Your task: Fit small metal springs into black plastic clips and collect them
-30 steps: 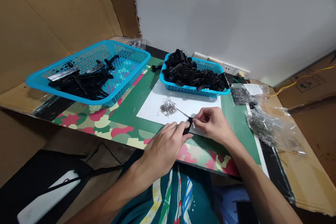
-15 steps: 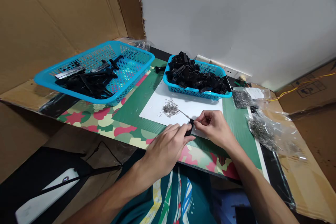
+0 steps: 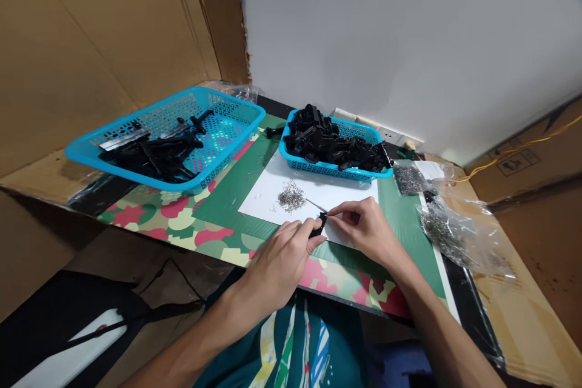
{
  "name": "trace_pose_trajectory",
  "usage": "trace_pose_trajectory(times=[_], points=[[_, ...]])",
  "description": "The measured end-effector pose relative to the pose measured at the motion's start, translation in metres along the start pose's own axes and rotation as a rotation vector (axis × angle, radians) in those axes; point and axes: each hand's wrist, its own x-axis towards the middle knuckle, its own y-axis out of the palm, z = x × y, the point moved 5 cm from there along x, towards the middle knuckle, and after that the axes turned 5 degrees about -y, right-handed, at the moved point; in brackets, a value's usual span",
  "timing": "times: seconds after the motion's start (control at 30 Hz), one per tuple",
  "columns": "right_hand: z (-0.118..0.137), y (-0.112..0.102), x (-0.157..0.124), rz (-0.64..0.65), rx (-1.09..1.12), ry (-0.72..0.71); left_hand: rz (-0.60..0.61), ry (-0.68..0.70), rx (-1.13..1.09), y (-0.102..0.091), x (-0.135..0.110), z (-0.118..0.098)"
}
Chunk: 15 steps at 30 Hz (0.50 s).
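Observation:
My left hand is closed round a small black plastic part near the front of the table. My right hand pinches at the top of that same part, fingertips pressed together; what they hold is too small to make out. A thin metal pin sticks out from the part toward a little heap of silver wire springs. The heap lies on a white sheet of paper on a green mat.
Behind the paper a blue basket is piled with black plastic parts. A larger blue basket at the left holds longer black pieces. Clear bags of metal springs lie at the right. Cardboard walls rise at the left.
Both hands stay joined on the black part; they sit slightly further left in the picture as the head camera shifts. The right fingers have crept closer onto the part.

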Motion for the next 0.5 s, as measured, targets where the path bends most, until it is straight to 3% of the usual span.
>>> trace_pose_trajectory(times=[0.2, 0.37, 0.5], points=[[0.001, -0.011, 0.002, -0.066, -0.163, -0.058, -0.015, -0.072, -0.048, -0.004, 0.0, 0.003], [0.002, 0.0, 0.01, -0.013, -0.292, -0.07, -0.035, -0.054, -0.031, -0.005, 0.001, 0.003], [0.0, -0.001, 0.01, -0.046, -0.376, -0.069, -0.053, -0.048, -0.029, -0.005, 0.0, 0.005]])
